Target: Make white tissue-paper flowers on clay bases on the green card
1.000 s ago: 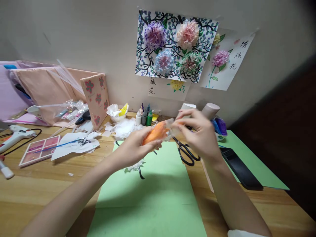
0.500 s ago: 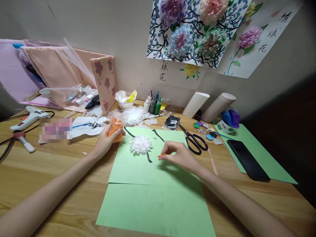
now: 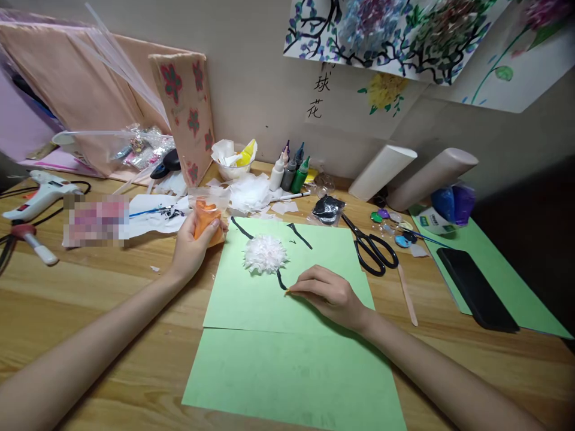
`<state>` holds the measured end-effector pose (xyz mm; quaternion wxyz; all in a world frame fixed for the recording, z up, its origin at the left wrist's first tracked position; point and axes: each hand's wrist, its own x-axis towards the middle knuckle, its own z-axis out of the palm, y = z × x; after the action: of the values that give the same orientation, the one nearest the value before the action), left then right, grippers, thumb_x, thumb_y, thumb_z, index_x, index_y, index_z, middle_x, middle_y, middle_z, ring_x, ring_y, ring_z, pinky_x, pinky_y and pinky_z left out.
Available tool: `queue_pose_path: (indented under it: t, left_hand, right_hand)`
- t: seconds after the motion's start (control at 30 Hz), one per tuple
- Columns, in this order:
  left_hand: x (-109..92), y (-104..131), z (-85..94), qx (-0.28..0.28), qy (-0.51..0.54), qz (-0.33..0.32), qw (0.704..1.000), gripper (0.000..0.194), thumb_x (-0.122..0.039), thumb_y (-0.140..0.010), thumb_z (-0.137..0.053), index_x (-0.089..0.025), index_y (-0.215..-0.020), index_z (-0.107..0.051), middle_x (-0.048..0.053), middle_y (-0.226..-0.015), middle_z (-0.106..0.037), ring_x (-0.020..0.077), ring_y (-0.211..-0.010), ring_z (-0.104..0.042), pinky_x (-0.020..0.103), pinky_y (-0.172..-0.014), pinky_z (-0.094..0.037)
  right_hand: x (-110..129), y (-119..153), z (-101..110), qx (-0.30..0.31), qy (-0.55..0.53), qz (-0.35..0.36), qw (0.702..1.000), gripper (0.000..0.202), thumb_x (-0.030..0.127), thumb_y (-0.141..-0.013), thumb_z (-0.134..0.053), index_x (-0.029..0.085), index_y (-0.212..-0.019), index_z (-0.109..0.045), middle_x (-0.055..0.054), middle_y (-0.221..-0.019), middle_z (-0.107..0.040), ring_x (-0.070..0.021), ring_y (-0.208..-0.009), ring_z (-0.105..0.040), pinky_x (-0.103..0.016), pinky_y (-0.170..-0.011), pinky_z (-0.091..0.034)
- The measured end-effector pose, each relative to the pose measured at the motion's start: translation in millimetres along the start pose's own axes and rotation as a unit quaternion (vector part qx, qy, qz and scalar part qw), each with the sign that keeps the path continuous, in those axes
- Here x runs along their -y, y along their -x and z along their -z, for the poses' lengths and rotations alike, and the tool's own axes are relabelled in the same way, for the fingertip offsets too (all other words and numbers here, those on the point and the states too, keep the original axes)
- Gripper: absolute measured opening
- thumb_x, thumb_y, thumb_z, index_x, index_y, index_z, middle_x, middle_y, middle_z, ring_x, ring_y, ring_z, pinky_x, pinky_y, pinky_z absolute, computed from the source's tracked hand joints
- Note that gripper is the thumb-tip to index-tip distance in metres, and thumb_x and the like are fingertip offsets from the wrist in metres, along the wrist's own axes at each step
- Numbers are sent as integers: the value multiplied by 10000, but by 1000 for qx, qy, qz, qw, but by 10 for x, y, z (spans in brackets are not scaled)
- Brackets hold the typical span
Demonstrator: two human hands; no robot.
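Observation:
My left hand is closed around a clear plastic bag of orange modelling clay, held at the upper left edge of the green paper. On that paper sits a fluffy white paper flower, with black strips at its upper left and lower right and a separate one further right. My right hand pinches a small bit of orange clay. Its fingertips are at the lower end of the black strip below the flower, and most of the bit is hidden by them.
Black scissors and a wooden stick lie right of the paper, with a black phone beyond. Paint bottles and white paper scraps stand behind. A glue gun rests far left.
My right hand has lowered the orange bit onto the paper at the end of the lower black strip. My left hand still grips the bag. The camera view has tilted down and shifted.

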<state>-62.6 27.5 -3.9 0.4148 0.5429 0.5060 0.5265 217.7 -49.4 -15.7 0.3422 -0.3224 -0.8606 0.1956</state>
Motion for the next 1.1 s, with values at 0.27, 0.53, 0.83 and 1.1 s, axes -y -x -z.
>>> queue_pose_path:
  t: [0.27,0.53,0.83,1.1]
  left_hand:
    - [1,-1,-22,3,2,-24,1000,223,-354,-783,-612,-180,-909,-549,13,-790,-622,158,-740,-588,308,-763,-481]
    - [-17,19,-43,25,-25,-73,997,167,-295,-822,-587,-158,-910,-551,18,-794,-613,147,-763,-580,304,-781,-456]
    - [25,21,-34,-1,-20,-69,997,211,-313,-814,-602,-167,-951,-536,22,-809,-622,155,-779,-584,310,-771,-465]
    - [5,16,-38,-10,-19,-71,997,239,-346,-802,-610,-177,-943,-518,14,-815,-618,166,-795,-583,349,-833,-459]
  right_hand:
    - [-14,-31,34,3,10,-9,1000,128,168,-845,-582,209,-934,-664,-51,-774,-643,-150,-724,-579,-281,-624,-497]
    - [-53,0,10,39,6,34,999,209,137,-848,-568,195,-1032,-649,-58,-797,-635,-138,-728,-563,-269,-617,-492]
    - [-26,32,56,-20,-1,36,999,331,121,-872,-510,247,-1168,-588,-43,-812,-604,-135,-719,-584,-256,-607,-503]
    - [-56,-15,83,-11,-95,-142,985,315,162,-935,-348,254,-1138,-570,-48,-904,-436,-149,-829,-521,-330,-763,-504]
